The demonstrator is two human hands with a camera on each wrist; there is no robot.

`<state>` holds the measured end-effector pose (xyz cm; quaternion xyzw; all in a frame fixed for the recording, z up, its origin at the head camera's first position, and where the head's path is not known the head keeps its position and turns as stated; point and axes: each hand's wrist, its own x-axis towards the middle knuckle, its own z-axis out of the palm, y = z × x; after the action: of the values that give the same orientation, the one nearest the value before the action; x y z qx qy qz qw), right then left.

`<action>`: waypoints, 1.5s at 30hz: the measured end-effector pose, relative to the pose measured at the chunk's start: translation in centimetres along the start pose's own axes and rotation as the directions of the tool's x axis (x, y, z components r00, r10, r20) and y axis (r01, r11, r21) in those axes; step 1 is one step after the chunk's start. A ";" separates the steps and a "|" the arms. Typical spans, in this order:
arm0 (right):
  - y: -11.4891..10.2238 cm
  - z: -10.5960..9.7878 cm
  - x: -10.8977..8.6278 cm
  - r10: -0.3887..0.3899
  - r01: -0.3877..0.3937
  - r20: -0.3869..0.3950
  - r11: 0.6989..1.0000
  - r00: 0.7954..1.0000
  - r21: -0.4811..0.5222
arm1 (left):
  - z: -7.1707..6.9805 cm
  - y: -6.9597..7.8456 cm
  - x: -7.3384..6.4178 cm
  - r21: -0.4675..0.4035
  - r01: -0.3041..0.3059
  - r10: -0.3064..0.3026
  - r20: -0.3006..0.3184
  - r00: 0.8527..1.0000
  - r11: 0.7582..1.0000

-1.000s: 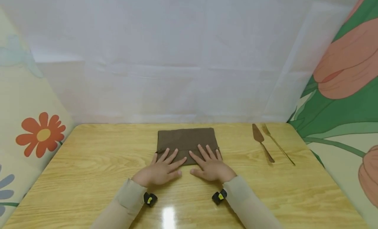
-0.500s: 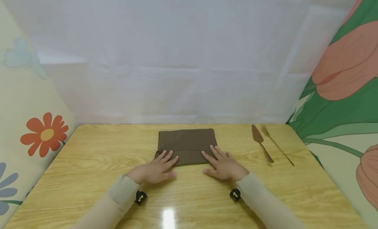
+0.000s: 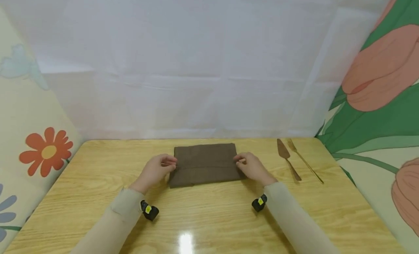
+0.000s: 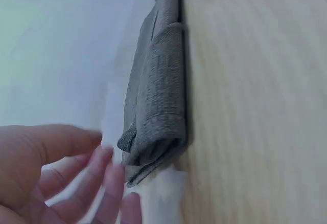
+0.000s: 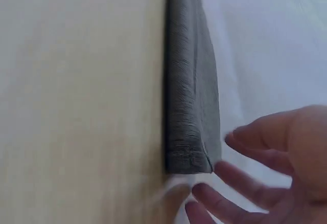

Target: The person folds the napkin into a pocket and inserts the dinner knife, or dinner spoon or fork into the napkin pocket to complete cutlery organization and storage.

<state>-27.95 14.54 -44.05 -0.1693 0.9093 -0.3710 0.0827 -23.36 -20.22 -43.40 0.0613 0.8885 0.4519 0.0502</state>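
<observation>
A folded brown cloth (image 3: 205, 156) lies flat on the wooden table, a crease running across it. At its left side is my left hand (image 3: 154, 171), thumb and fingers apart near the edge. The left wrist view shows the cloth's rolled end (image 4: 161, 121) just beyond those fingertips, with nothing pinched. My right hand (image 3: 254, 168) is at the opposite side, its fingers loosely bent. In the right wrist view, a gap shows between its thumb and fingers, close to the cloth's corner (image 5: 189, 152). Whether a fingertip touches the fabric I cannot tell.
To the right on the table (image 3: 209, 214) lie a cake server (image 3: 284, 150) and a gold fork (image 3: 305, 160), side by side. A white sheet (image 3: 183, 64) hangs behind the table's far edge. Flower-patterned panels stand at both sides.
Both hands have lifted from lying spread on the cloth's near part and moved outward and away to its left and right edges, fingers now bent. The near fold looks slightly shifted.
</observation>
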 end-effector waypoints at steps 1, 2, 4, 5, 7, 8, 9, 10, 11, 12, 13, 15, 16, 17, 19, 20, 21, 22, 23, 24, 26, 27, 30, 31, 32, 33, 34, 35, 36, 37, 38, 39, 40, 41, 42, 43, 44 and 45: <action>0.1 -0.1 0.3 0.066 -0.064 -0.020 0.995 0.998 0.079 | 0.0 0.0 0.2 -0.016 0.026 -0.026 0.010 1.000 1.000; 0.3 -0.2 0.7 0.110 -0.105 -0.032 0.985 0.993 0.139 | 0.0 0.0 0.5 -0.028 0.052 -0.051 0.022 0.998 0.998; 0.5 -0.4 1.4 0.190 -0.178 -0.030 0.956 0.981 0.233 | 0.1 0.1 1.1 -0.046 0.092 -0.090 0.043 0.995 0.995; 0.5 -0.5 1.7 0.217 -0.203 -0.026 0.944 0.976 0.259 | 0.1 0.2 1.4 -0.051 0.107 -0.105 0.047 0.993 0.993; 0.4 -0.7 2.3 0.252 -0.239 -0.016 0.933 0.968 0.269 | 0.1 0.4 2.0 -0.057 0.128 -0.126 0.039 0.991 0.990; 0.4 -0.8 2.6 0.263 -0.251 -0.011 0.933 0.965 0.259 | 0.2 0.4 2.2 -0.058 0.137 -0.135 0.033 0.990 0.989; 0.3 -0.8 2.8 0.272 -0.261 -0.010 0.933 0.962 0.246 | 0.2 0.5 2.5 -0.053 0.145 -0.144 0.025 0.989 0.988; 0.2 -0.8 3.0 0.281 -0.271 -0.009 0.934 0.960 0.231 | 0.2 0.5 2.7 -0.042 0.153 -0.153 0.017 0.988 0.987; 0.1 -0.8 3.2 0.295 -0.286 -0.008 0.933 0.956 0.219 | 0.2 0.5 2.8 -0.025 0.161 -0.161 0.010 0.987 0.987; 0.1 -0.7 3.4 0.302 -0.295 -0.003 0.934 0.953 0.204 | 0.2 0.6 3.0 -0.010 0.171 -0.171 0.004 0.985 0.985; 0.0 -0.7 3.6 0.305 -0.300 0.000 0.937 0.952 0.180 | 0.2 0.6 3.1 0.004 0.183 -0.183 -0.001 0.983 0.983; -0.1 -0.7 3.9 0.311 -0.309 0.010 0.941 0.950 0.139 | 0.1 0.7 3.3 0.033 0.202 -0.202 0.000 0.979 0.979; -0.1 -0.8 4.1 0.314 -0.314 0.014 0.942 0.949 0.120 | 0.1 0.8 3.4 0.047 0.207 -0.208 0.004 0.978 0.977; -0.1 -0.9 4.2 0.314 -0.315 0.023 0.943 0.949 0.104 | 0.1 0.8 3.6 0.055 0.211 -0.212 0.011 0.977 0.976; -0.2 -1.0 4.3 0.308 -0.311 0.043 0.947 0.950 0.083 | 0.2 1.0 3.8 0.076 0.212 -0.215 0.030 0.976 0.974; -0.2 -1.1 4.3 0.310 -0.313 0.054 0.946 0.949 0.085 | 0.2 1.0 4.0 0.087 0.211 -0.216 0.041 0.976 0.974; -0.1 -1.1 4.4 0.302 -0.308 0.068 0.948 0.951 0.085 | 0.2 1.0 4.1 0.103 0.209 -0.215 0.050 0.975 0.972; -0.1 -1.2 4.4 0.294 -0.301 0.086 0.950 0.952 0.087 | 0.2 1.0 4.2 0.109 0.207 -0.215 0.059 0.975 0.972; 0.0 -1.2 4.4 0.287 -0.296 0.100 0.950 0.953 0.098 | 0.1 0.9 4.3 0.116 0.210 -0.219 0.071 0.973 0.971; 0.0 -1.2 4.4 0.276 -0.287 0.111 0.952 0.955 0.105 | 0.0 0.9 4.3 0.123 0.211 -0.222 0.084 0.971 0.970; 0.2 -1.2 4.3 0.249 -0.263 0.130 0.958 0.960 0.111 | -0.2 0.9 4.3 0.117 0.214 -0.227 0.111 0.968 0.970; 0.3 -1.2 4.3 0.235 -0.251 0.138 0.961 0.962 0.117 | -0.3 0.9 4.3 0.108 0.215 -0.227 0.125 0.966 0.971; 0.6 -1.1 4.2 0.226 -0.248 0.139 0.954 0.964 0.167 | -0.5 0.7 4.3 0.056 0.203 -0.209 0.169 0.963 0.978; 0.7 -1.1 4.2 0.226 -0.250 0.141 0.950 0.964 0.189 | -0.5 0.6 4.3 0.032 0.197 -0.199 0.174 0.964 0.980; 0.8 -1.1 4.1 0.229 -0.255 0.141 0.943 0.963 0.214 | -0.5 0.6 4.3 0.012 0.185 -0.184 0.175 0.967 0.983; 0.8 -1.1 4.1 0.230 -0.258 0.139 0.937 0.963 0.236 | -0.5 0.5 4.3 -0.017 0.175 -0.169 0.177 0.969 0.984; 0.9 -1.1 4.1 0.233 -0.263 0.140 0.929 0.962 0.259 | -0.4 0.3 4.3 -0.039 0.165 -0.156 0.174 0.972 0.986; 0.9 -1.1 4.0 0.236 -0.268 0.142 0.922 0.961 0.281 | -0.3 0.2 4.3 -0.065 0.158 -0.146 0.168 0.975 0.985; 1.0 -1.1 4.0 0.235 -0.268 0.144 0.917 0.961 0.294 | -0.2 0.1 4.2 -0.083 0.148 -0.133 0.162 0.978 0.986; 1.0 -1.1 4.0 0.238 -0.272 0.145 0.914 0.960 0.302 | -0.1 0.0 4.2 -0.094 0.135 -0.119 0.156 0.981 0.986; 1.0 -1.1 3.9 0.236 -0.270 0.144 0.913 0.961 0.306 | -0.1 -0.1 4.1 -0.103 0.123 -0.107 0.155 0.982 0.987; 1.0 -1.0 3.9 0.234 -0.267 0.142 0.914 0.962 0.306 | 0.0 -0.2 4.0 -0.110 0.122 -0.104 0.152 0.983 0.986; 1.0 -1.0 3.8 0.236 -0.266 0.133 0.915 0.963 0.305 | 0.0 -0.3 4.0 -0.112 0.123 -0.106 0.149 0.983 0.986; 1.0 -1.0 3.8 0.232 -0.260 0.125 0.918 0.965 0.300 | 0.0 -0.4 3.9 -0.123 0.125 -0.106 0.150 0.983 0.985; 1.0 -1.0 3.7 0.228 -0.252 0.112 0.921 0.967 0.296 | 0.1 -0.5 3.9 -0.137 0.129 -0.107 0.154 0.982 0.982; 1.1 -0.9 3.6 0.221 -0.242 0.102 0.924 0.970 0.297 | 0.0 -0.5 3.8 -0.157 0.128 -0.103 0.158 0.982 0.979; 1.2 -0.9 3.5 0.211 -0.229 0.091 0.925 0.973 0.303 | 0.0 -0.6 3.8 -0.187 0.131 -0.102 0.160 0.982 0.974; 1.3 -0.8 3.5 0.204 -0.219 0.080 0.924 0.976 0.314 | 0.0 -0.6 3.7 -0.215 0.134 -0.101 0.158 0.982 0.967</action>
<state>-31.70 14.66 -44.43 -0.0628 0.8476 -0.4989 0.1695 -27.08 -20.00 -44.03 0.0348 0.8277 0.5401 0.1482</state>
